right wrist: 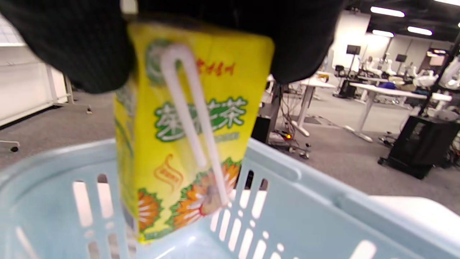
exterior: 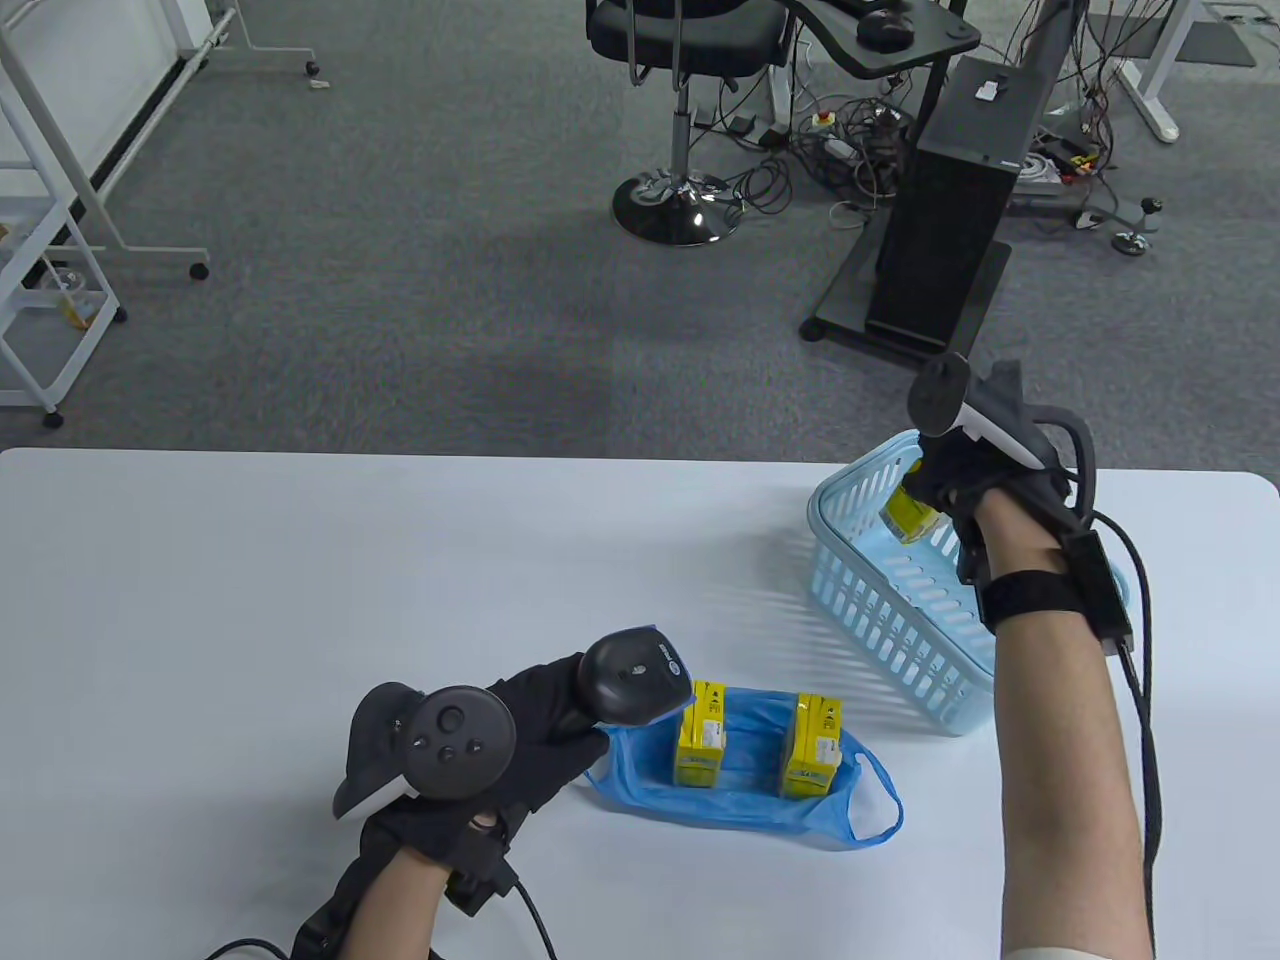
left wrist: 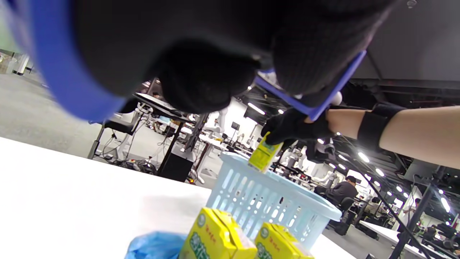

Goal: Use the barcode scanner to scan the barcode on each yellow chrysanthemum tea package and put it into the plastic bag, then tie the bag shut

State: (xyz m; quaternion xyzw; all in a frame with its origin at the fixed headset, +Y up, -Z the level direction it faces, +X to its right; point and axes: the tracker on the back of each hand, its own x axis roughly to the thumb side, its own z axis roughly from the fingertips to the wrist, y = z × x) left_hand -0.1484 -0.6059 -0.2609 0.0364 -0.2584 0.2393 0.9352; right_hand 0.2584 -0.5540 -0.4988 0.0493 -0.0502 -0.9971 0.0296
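Hanging from the right hand's (exterior: 950, 480) grip, a tea package (right wrist: 187, 129) over the basket (exterior: 880, 610).

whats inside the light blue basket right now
Nothing shows resting in the light blue basket. The right hand holds one yellow tea package above its floor. The visible floor looks bare, but the hand, arm and near wall cover part of the inside.

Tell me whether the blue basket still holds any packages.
Looks empty: the basket floor shows bare; its only package hangs gripped in the right hand.
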